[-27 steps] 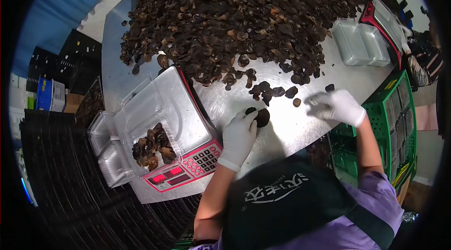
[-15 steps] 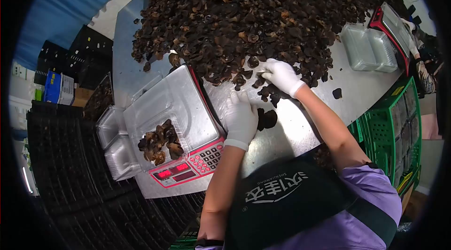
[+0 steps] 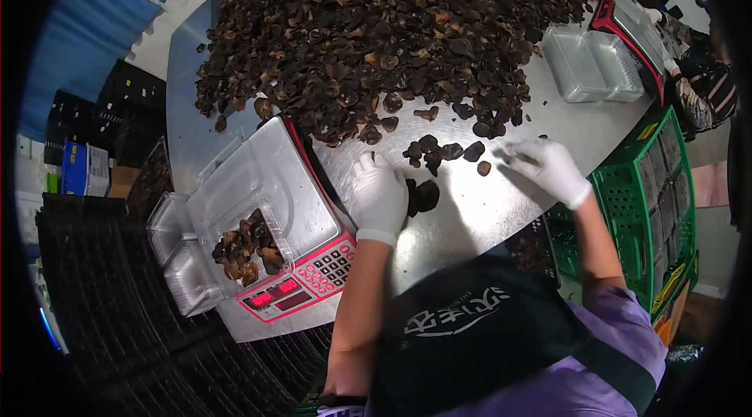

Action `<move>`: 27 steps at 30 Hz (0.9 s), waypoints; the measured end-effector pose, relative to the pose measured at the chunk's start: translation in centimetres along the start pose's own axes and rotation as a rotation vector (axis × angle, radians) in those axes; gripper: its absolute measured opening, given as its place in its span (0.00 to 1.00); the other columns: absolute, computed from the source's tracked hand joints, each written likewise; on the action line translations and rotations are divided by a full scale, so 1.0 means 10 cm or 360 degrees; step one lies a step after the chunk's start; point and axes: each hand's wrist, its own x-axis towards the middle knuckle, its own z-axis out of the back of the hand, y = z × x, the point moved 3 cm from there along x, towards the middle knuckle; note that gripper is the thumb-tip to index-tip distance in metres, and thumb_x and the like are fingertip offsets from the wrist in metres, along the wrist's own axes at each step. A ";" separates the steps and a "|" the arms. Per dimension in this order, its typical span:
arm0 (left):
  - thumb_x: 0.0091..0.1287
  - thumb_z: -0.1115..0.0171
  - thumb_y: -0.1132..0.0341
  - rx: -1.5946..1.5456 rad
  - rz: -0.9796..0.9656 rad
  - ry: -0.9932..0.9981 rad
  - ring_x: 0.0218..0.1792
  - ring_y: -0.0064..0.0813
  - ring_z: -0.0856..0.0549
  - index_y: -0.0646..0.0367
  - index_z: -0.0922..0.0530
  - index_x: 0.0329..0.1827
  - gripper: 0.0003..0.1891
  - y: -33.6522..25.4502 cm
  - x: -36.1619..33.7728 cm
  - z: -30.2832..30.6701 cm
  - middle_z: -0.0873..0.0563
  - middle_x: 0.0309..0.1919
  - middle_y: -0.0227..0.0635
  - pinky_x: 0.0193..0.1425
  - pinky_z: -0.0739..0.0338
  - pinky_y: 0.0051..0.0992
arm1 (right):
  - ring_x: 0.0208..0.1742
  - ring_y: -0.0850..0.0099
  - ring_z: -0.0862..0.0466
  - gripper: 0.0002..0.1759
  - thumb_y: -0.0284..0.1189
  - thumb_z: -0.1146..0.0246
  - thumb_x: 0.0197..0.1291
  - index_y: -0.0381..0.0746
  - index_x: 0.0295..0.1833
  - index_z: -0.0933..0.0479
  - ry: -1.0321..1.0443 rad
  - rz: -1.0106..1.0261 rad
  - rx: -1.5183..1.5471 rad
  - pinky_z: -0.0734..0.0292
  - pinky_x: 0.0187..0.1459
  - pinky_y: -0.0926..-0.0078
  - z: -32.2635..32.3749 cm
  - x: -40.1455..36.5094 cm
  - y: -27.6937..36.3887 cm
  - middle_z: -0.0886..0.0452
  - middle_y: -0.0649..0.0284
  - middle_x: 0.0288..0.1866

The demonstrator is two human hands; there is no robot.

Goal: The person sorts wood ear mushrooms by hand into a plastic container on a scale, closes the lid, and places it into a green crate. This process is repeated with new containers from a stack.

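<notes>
My left hand (image 3: 377, 196), in a white glove, rests on the metal table beside the scale, fingers apart and slightly bent. Next to its thumb lie large dark wood ear mushrooms (image 3: 425, 196). My right hand (image 3: 546, 170), also gloved, hovers low over the table to the right, with fingers stretched; I see nothing held in it. Between the hands lies a loose group of wood ear mushroom pieces (image 3: 432, 152). On the scale (image 3: 309, 209) sits an open clear plastic box (image 3: 223, 201) with some wood ear mushrooms (image 3: 249, 248) in it.
A big heap of wood ear mushrooms (image 3: 368, 41) covers the table's far side. Clear boxes (image 3: 580, 64) stand beside another scale (image 3: 627, 33), near a co-worker's arm (image 3: 667, 56). Green crates (image 3: 646, 205) flank the right edge; clear boxes (image 3: 188, 272) sit at left.
My right hand has moved away from the heap's edge, to the right and nearer my body, leaving loose pieces on the table. My left hand stays beside the scale. The whole view has shifted slightly.
</notes>
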 end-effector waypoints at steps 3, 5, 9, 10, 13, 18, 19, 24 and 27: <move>0.63 0.40 0.65 -0.0226 -0.0146 -0.0237 0.53 0.49 0.23 0.63 0.24 0.52 0.16 -0.25 -0.25 0.31 0.22 0.51 0.48 0.54 0.26 0.43 | 0.43 0.57 0.16 0.16 0.32 0.32 0.58 0.39 0.51 0.18 -0.0188 0.0038 0.0235 0.21 0.46 0.64 -0.42 0.72 0.22 0.17 0.56 0.43; 0.61 0.37 0.68 -0.0335 -0.0406 0.0138 0.55 0.50 0.25 0.64 0.26 0.55 0.20 -0.65 -0.50 0.49 0.24 0.53 0.49 0.59 0.28 0.44 | 0.43 0.56 0.17 0.15 0.33 0.32 0.57 0.40 0.49 0.17 -0.0336 0.0114 0.0035 0.21 0.45 0.62 -0.68 1.14 0.35 0.19 0.56 0.40; 0.58 0.38 0.69 -0.0918 -0.1035 0.0624 0.61 0.50 0.27 0.63 0.23 0.54 0.19 -1.01 -1.00 0.32 0.25 0.56 0.51 0.65 0.31 0.43 | 0.36 0.56 0.18 0.06 0.30 0.35 0.51 0.43 0.35 0.18 -0.0412 0.0367 -0.0438 0.22 0.41 0.59 -1.05 1.52 0.23 0.20 0.56 0.35; 0.59 0.38 0.68 -0.0994 -0.1031 0.0793 0.61 0.50 0.27 0.62 0.23 0.54 0.19 -1.01 -1.02 0.29 0.24 0.56 0.50 0.65 0.30 0.42 | 0.36 0.56 0.18 0.06 0.30 0.35 0.51 0.43 0.35 0.18 -0.0417 0.0356 -0.0438 0.22 0.41 0.59 -0.90 1.42 0.28 0.20 0.56 0.35; 0.62 0.38 0.67 -0.0451 -0.0886 0.0679 0.60 0.49 0.25 0.62 0.24 0.55 0.18 -0.80 -0.82 0.34 0.23 0.57 0.48 0.65 0.30 0.43 | 0.34 0.56 0.18 0.06 0.32 0.34 0.52 0.43 0.35 0.18 -0.0230 0.0350 -0.0235 0.21 0.39 0.59 -0.29 0.71 0.27 0.20 0.60 0.33; 0.62 0.36 0.64 -0.0421 -0.0357 0.0009 0.60 0.50 0.25 0.57 0.24 0.63 0.24 -0.33 -0.57 0.26 0.25 0.61 0.50 0.61 0.28 0.43 | 0.38 0.59 0.15 0.15 0.41 0.27 0.48 0.43 0.35 0.18 0.0492 0.0063 -0.0340 0.20 0.41 0.63 0.27 -0.43 -0.14 0.16 0.60 0.34; 0.62 0.36 0.64 -0.0422 -0.0360 0.0014 0.60 0.50 0.25 0.57 0.24 0.63 0.24 -0.32 -0.54 0.19 0.25 0.61 0.50 0.61 0.28 0.43 | 0.39 0.58 0.15 0.16 0.41 0.27 0.48 0.43 0.38 0.17 0.0442 -0.0011 -0.0569 0.20 0.42 0.63 0.30 -0.45 -0.10 0.16 0.59 0.36; 0.59 0.33 0.65 -0.0416 -0.0302 0.0060 0.53 0.47 0.23 0.56 0.21 0.56 0.21 -0.30 -0.56 0.01 0.22 0.54 0.45 0.56 0.27 0.42 | 0.41 0.57 0.17 0.18 0.35 0.29 0.51 0.42 0.49 0.17 -0.0127 0.0123 0.0008 0.22 0.47 0.62 -0.22 0.16 0.36 0.17 0.58 0.42; 0.58 0.33 0.65 -0.0270 -0.0317 0.0007 0.51 0.47 0.22 0.56 0.21 0.53 0.19 -0.21 -0.63 0.03 0.21 0.52 0.43 0.54 0.26 0.42 | 0.47 0.57 0.19 0.17 0.33 0.32 0.53 0.41 0.49 0.17 -0.0268 0.0455 -0.0025 0.25 0.50 0.61 -0.64 0.70 0.73 0.19 0.58 0.44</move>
